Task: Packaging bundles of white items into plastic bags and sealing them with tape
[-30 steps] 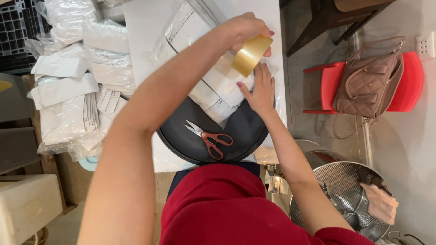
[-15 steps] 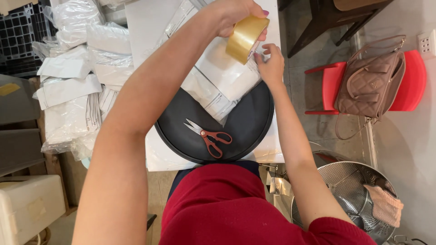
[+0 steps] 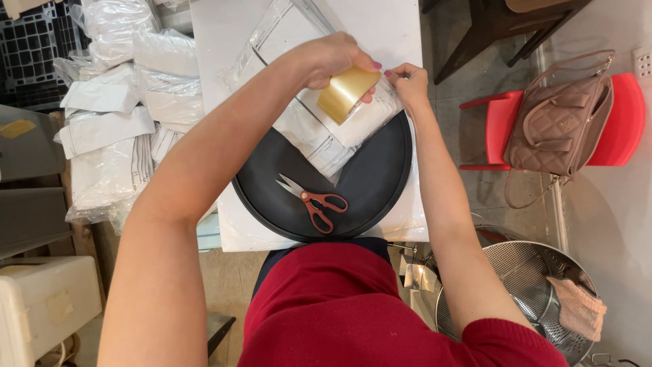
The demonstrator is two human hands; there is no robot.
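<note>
A heap of white plastic bags (image 3: 112,115) fills the upper left of the frame, flat and crinkled, some with grey print. One flat white bag (image 3: 326,132) lies near the top middle, half on the white table (image 3: 387,27) and half on a round black tray (image 3: 380,183). Its long side runs from the upper left down to the lower right.

The left hand (image 3: 336,61) is clenched around a roll of tan tape (image 3: 346,94), just above the flat bag. The roll is tilted, with its round face turned toward the lower right. The right hand (image 3: 407,80) sits just beside the roll and pinches at the bag's edge; what its fingertips grip is too small to tell.

Red scissors (image 3: 314,202) lie on the tray, lower middle, blades pointing to the upper left.

On the right, a pink bag (image 3: 560,122) rests on a red chair (image 3: 621,122). A metal bowl (image 3: 516,272) sits at the lower right.
</note>
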